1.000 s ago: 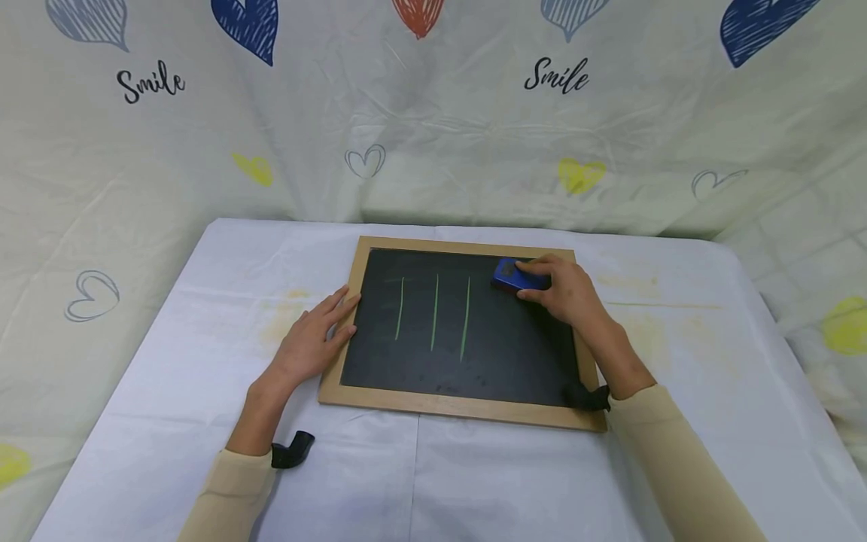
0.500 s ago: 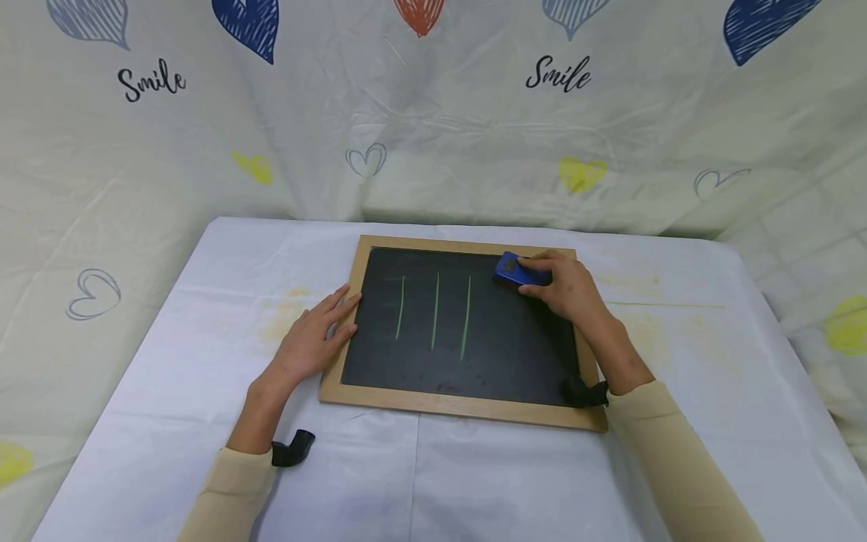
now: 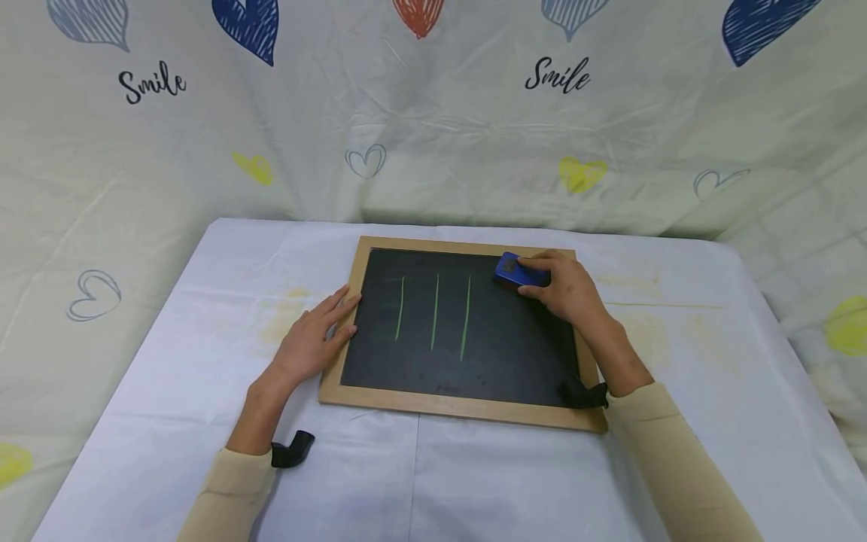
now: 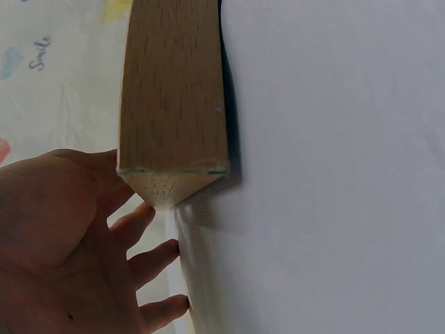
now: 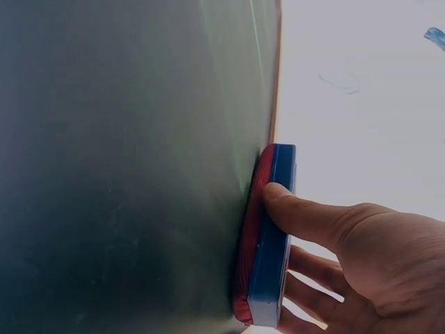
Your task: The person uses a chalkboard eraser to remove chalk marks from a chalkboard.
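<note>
A small chalkboard (image 3: 406, 373) in a wooden frame lies on the white-covered table, with three green upright chalk lines on its left half. Near the board's top right corner, my right hand (image 3: 565, 286) grips a blue chalkboard eraser (image 3: 509, 272) between thumb and fingers. The right wrist view shows the eraser's red felt side (image 5: 252, 243) against the dark board surface. My left hand (image 3: 310, 339) rests with spread, fairly straight fingers at the frame's left edge. In the left wrist view its fingers (image 4: 154, 264) extend beside the wooden frame (image 4: 174, 90).
White cloth (image 3: 366, 474) covers the table and has faint yellow smudges on both sides of the board. Behind it hangs a pale curtain (image 3: 460, 150) printed with hearts and "Smile". A black strap end (image 3: 293, 450) sticks out from the left wrist.
The eraser and right hand have shifted very slightly up and to the right since a second ago. The left hand, board and chalk lines look the same.
</note>
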A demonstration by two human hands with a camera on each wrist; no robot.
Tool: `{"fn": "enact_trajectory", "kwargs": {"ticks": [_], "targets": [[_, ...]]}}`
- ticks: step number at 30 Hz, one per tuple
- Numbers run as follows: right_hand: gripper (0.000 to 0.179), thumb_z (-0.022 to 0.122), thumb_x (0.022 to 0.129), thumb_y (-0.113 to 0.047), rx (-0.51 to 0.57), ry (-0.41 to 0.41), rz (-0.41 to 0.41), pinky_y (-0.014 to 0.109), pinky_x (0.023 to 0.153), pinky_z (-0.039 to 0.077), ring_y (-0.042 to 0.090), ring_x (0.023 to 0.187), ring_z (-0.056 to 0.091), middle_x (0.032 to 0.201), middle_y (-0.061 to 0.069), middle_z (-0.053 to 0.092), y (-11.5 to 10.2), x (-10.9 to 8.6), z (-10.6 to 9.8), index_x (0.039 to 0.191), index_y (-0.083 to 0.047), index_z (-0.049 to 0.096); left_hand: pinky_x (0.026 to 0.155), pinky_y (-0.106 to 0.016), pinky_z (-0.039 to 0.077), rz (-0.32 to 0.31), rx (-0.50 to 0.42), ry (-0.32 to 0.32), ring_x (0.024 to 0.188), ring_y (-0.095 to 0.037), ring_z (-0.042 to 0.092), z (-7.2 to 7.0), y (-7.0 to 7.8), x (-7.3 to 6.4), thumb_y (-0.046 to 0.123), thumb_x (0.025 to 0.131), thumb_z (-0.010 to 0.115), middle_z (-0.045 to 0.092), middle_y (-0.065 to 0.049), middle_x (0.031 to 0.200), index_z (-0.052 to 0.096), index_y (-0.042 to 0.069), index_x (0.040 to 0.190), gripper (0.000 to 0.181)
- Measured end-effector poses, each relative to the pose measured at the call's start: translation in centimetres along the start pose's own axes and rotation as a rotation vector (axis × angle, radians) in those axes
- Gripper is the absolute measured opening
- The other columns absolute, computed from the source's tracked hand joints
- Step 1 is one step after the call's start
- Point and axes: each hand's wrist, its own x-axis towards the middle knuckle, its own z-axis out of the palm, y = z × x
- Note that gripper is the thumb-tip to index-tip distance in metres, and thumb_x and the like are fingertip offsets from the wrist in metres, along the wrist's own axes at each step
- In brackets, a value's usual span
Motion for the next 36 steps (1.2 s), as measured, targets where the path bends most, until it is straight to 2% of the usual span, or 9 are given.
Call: {"fn": "enact_trajectory", "kwargs": {"ticks": [8,20,25,36], "targets": [[0.061,0.078,0.096,-0.022,0.032,0.044,-0.033,0.063,0.109,0.048,0.051,0.134,0.053,0.151,0.025,0.053,-0.4,0.4,-0.1,0.151,-0.010,0.055,0.124,-0.073,0.021,0.001,0.007,0.001,0.158,-0.041,0.032,-0.1,0.1,0.0,0.027,0.106,0.060,0.027,-0.010,0.174,0.039,0.017,0.162,0.061],[0.060,0.079,0.094,-0.027,0.071,0.047,-0.054,0.060,0.108,0.050,0.048,0.132,0.057,0.147,0.025,0.056,-1.2,1.3,0.7,0.149,-0.011,0.058,0.124,-0.073,0.022,0.003,-0.008,0.001,0.158,-0.041,0.031,-0.2,0.2,-0.1,0.027,0.107,0.059,0.027,-0.010,0.174,0.039,0.017,0.162,0.060],[0.061,0.079,0.094,-0.030,0.049,0.023,-0.052,0.059,0.105,0.051,0.047,0.129,0.059,0.147,0.022,0.057,-1.8,1.6,1.1,0.150,-0.014,0.058,0.124,-0.073,0.021,0.002,-0.009,0.001,0.158,-0.041,0.031,-0.1,0.1,-0.1,0.027,0.107,0.059,0.027,-0.010,0.174,0.039,0.017,0.162,0.060],[0.063,0.077,0.096,-0.034,0.026,-0.042,-0.011,0.058,0.108,0.050,0.043,0.136,0.055,0.154,0.018,0.053,-3.3,2.7,1.9,0.153,-0.019,0.055,0.124,-0.074,0.020,0.001,-0.018,0.003,0.159,-0.040,0.030,-0.1,0.0,-0.1,0.028,0.106,0.060,0.027,-0.010,0.174,0.040,0.017,0.162,0.060]]}}
